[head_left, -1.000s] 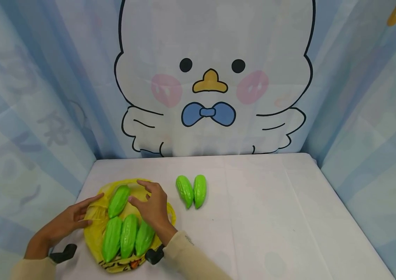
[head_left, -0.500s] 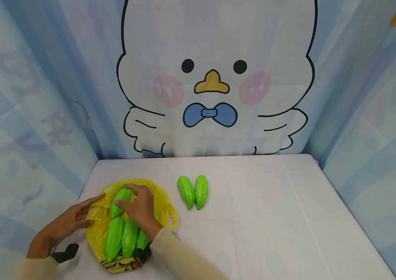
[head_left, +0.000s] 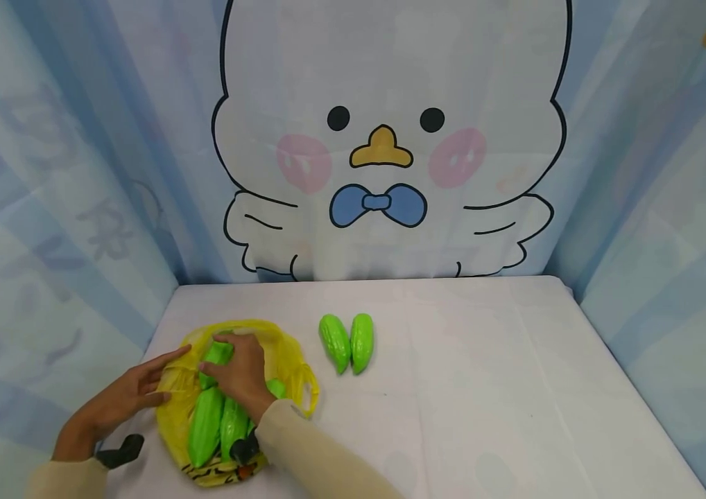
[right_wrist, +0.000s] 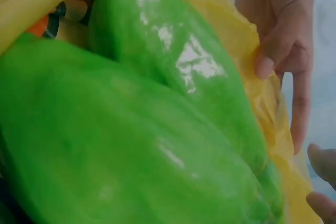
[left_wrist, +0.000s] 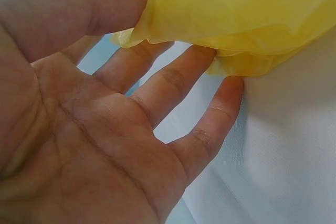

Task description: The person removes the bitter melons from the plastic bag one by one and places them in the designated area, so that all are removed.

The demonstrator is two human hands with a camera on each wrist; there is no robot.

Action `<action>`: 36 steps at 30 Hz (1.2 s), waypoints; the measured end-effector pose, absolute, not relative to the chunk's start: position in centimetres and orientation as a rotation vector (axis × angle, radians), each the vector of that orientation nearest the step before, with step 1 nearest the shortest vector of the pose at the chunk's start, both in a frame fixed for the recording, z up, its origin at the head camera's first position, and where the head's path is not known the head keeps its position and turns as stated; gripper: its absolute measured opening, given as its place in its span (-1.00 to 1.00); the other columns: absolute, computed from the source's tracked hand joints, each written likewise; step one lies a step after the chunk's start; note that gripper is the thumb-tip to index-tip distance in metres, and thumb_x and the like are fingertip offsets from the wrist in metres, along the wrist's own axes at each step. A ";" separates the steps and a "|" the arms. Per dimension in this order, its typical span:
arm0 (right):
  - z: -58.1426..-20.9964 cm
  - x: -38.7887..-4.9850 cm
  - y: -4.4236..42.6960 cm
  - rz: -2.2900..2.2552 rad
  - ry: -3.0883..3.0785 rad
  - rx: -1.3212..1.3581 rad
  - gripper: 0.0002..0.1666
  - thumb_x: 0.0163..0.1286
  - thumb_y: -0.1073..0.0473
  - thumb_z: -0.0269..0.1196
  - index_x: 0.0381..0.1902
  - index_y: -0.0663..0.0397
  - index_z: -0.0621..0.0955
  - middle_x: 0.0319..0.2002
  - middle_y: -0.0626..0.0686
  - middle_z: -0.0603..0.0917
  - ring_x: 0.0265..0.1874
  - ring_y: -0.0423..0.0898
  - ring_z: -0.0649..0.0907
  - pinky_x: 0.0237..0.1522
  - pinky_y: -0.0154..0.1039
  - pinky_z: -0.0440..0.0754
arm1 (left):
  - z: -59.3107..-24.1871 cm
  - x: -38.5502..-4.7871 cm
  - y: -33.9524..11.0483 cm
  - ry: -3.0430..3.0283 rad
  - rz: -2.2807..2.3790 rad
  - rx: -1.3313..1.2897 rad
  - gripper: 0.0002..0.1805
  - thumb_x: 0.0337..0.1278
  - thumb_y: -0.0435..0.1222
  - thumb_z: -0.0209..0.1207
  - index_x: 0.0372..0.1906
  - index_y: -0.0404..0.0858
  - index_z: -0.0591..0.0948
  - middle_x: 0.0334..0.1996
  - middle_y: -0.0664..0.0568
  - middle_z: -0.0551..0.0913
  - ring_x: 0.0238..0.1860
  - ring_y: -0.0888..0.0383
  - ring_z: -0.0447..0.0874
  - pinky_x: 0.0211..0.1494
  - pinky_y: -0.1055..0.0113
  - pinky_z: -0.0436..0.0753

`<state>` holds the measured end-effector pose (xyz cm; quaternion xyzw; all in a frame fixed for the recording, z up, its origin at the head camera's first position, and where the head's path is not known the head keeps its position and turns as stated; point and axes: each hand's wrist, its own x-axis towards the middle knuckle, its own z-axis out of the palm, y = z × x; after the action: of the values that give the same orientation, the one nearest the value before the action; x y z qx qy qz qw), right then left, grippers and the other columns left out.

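Nearest, the yellow bag (head_left: 288, 357) lies spread at the left of the bench (head_left: 484, 374), its printed near edge showing and its mouth untied. Within it, toward the near side, sit the left near gourd (head_left: 205, 428), the middle gourd (head_left: 233, 424) and, mostly hidden under the right arm, the right near gourd (head_left: 276, 389); no hand holds any of these three. At the bag's left edge the left hand (head_left: 118, 402) is loosely spread, fingers extended against the thin film and gripping no gourd. Farther in, the right hand (head_left: 243, 367) has its thumb and fingers bent about the far gourd (head_left: 218, 355), which is within the bag's outline; whether it is lifted cannot be told. Farther still and to the right, two gourds lie side by side on the bench, the left loose gourd (head_left: 335, 343) and the right loose gourd (head_left: 362, 343), well apart from both hands. By that count the handling looks partway: two outside, one in the fingers, three untouched, with any others hidden.
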<state>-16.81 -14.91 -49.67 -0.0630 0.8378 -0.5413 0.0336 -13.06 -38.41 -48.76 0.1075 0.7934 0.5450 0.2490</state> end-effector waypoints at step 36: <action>-49.0 -16.8 -15.1 -1.651 2.601 -0.094 -0.42 0.14 0.04 0.68 0.15 -0.27 0.80 0.13 -0.14 0.60 0.14 -0.23 0.58 0.28 -0.25 0.59 | -48.9 -13.2 -38.4 2.187 1.466 0.276 -0.14 0.64 -0.29 0.09 0.77 -0.09 -0.09 0.56 0.21 0.23 0.23 0.59 0.53 0.14 0.45 0.65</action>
<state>-16.78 -15.09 -49.01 -0.0306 0.8436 -0.5353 0.0297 -13.16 -38.39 -48.93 0.1010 0.8011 0.5370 0.2444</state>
